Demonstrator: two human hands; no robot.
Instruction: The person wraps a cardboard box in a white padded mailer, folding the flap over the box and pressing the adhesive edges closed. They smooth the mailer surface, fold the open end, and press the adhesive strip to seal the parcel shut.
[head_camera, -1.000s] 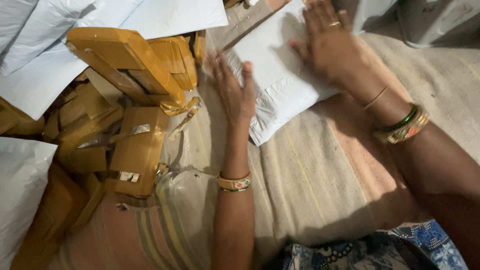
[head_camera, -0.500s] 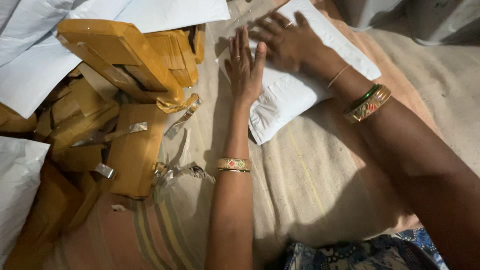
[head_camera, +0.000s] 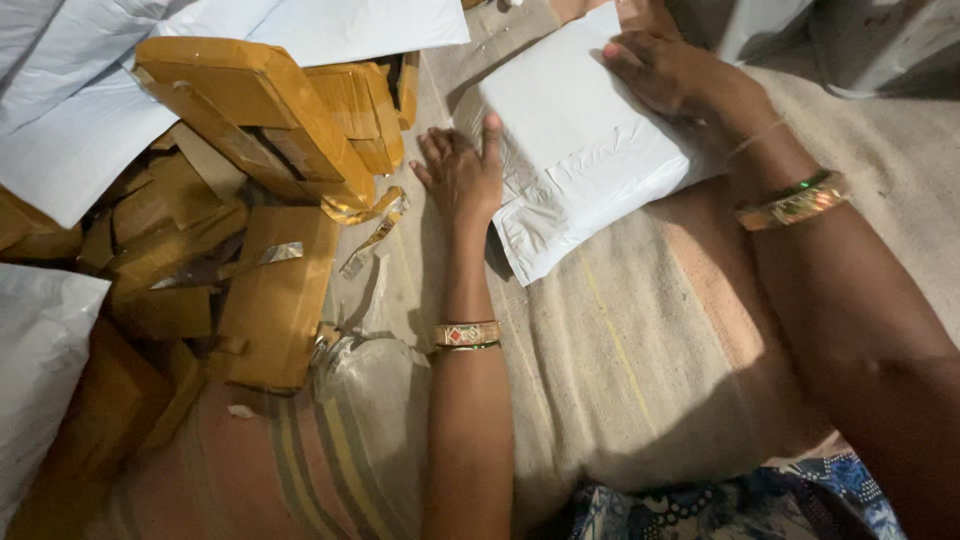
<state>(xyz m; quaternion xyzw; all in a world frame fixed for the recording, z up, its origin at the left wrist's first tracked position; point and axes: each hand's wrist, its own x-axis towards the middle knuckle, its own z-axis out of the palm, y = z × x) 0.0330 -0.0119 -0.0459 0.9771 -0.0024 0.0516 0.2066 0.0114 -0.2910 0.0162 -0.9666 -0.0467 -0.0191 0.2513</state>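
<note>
Both hands still flat on white mailer, now turned squarer

Parcel lies on cloth, boxes to its left.

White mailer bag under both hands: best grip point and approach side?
Probably the near corner of the white mailer bag, coming from the person's side. It lies flat on the striped cloth, and that flattened corner sits free of the left hand at its left edge and the right hand on its far end.
</note>
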